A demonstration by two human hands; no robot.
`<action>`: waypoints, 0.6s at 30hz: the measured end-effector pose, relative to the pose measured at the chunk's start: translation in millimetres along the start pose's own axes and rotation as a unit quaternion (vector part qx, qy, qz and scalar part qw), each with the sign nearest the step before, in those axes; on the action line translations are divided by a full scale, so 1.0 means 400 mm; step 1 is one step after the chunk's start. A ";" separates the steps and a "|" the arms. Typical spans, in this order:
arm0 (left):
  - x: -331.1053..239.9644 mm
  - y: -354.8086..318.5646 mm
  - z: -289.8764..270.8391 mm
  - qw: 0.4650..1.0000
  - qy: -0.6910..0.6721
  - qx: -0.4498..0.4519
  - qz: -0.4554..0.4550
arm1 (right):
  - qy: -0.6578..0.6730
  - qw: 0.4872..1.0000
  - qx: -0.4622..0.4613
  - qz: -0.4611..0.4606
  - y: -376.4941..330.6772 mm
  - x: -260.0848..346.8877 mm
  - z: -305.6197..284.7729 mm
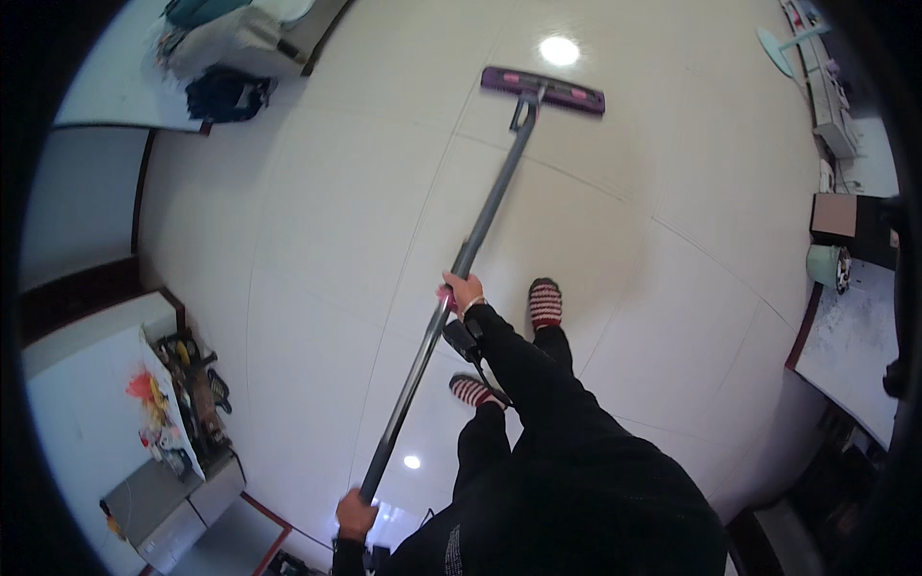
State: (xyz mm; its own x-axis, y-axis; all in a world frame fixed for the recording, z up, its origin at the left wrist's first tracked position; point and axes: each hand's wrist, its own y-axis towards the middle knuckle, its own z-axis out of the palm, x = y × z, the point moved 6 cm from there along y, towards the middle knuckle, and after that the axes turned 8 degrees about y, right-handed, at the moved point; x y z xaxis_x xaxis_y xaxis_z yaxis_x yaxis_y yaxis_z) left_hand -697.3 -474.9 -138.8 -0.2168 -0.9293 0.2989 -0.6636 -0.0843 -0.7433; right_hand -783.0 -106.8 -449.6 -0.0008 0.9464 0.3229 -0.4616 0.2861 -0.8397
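A flat mop with a long grey pole (pixel 497 197) slants across the middle of the view. Its wide purple head (pixel 543 91) rests on the pale tiled floor at the far end. Partway down the pole, my right hand (pixel 463 290) is wrapped round it beside a pinkish-red part. Near the lower edge, my left hand (pixel 355 516) grips the pole's near end. Both hands are closed; their palms are hidden. My feet, in red-and-white striped slippers (pixel 545 303), stand to the right of the pole.
Pale floor tiles (pixel 317 202) spread around me. Clothes (pixel 230 91) are piled on furniture at the far left. A low cabinet (pixel 168 504) and a shelf with shoes (pixel 219 392) stand at the near left. On the right are a greenish bin (pixel 828 267) and a ledge (pixel 850 336).
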 end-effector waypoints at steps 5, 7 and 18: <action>-0.780 0.269 -0.328 0.979 -0.076 0.007 0.190 | 0.157 0.984 0.080 -0.035 0.090 0.461 0.070; -1.066 0.300 -0.453 0.946 -0.081 -0.081 0.304 | 0.188 0.974 0.111 -0.059 0.125 0.642 0.072; -1.424 0.139 -0.362 0.814 -0.346 0.142 0.443 | 0.018 0.988 0.041 -0.146 0.045 0.858 -0.186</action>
State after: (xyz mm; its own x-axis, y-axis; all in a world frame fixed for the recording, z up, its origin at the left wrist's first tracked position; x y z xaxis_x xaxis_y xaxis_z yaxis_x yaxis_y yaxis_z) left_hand -714.3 102.0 -263.8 0.0011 -0.6420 -0.7667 -0.2522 0.7417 -0.6215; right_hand -725.7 234.5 -386.5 0.1739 0.8309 0.5286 -0.5077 0.5356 -0.6748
